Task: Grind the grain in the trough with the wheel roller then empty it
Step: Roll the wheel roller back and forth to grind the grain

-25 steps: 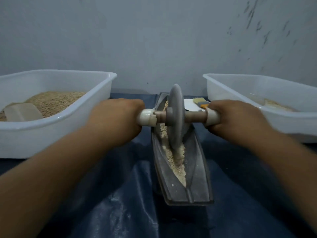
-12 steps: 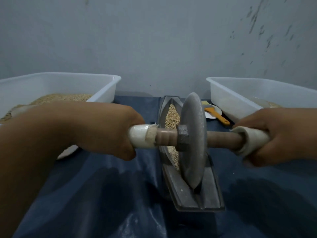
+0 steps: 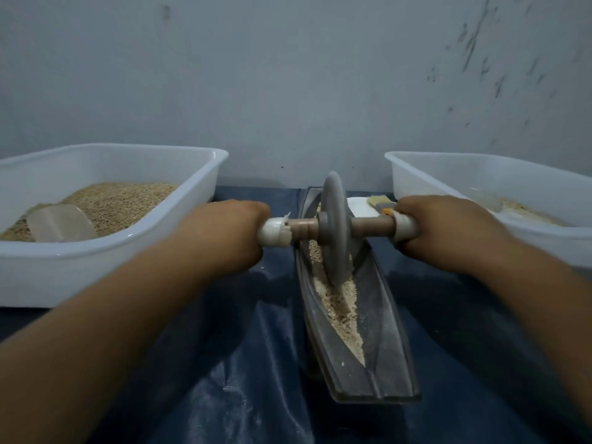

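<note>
Lying lengthwise on the dark blue sheet (image 3: 224, 363), between two white tubs: a long grey boat-shaped trough (image 3: 381, 341), near end blunt, far end reaching toward the sheet's back edge by the wall. Holding a strip of pale crushed grain (image 3: 341, 310) along its groove, coarser and browner at the far end, tapering to a point toward the near end, with bare dusty metal beyond. Standing upright in the far half of the trough: the grey wheel roller (image 3: 334, 225), rim sunk into the grain, wooden axle crossing the trough, white-wrapped handle at each end. Gripping the left handle: left hand (image 3: 224, 233), fingers curled fully round it, knuckles up. Gripping the right handle likewise: right hand (image 3: 448, 230), closed tight.

Sitting at the sheet's left edge: left tub (image 3: 105, 251), filled with whole grain and a translucent scoop (image 3: 61, 223). Sitting at the right edge: right tub (image 3: 480, 177), holding a little pale meal. Peeking out behind the axle: a brush (image 3: 379, 201) on a white dish (image 3: 360, 206).
</note>
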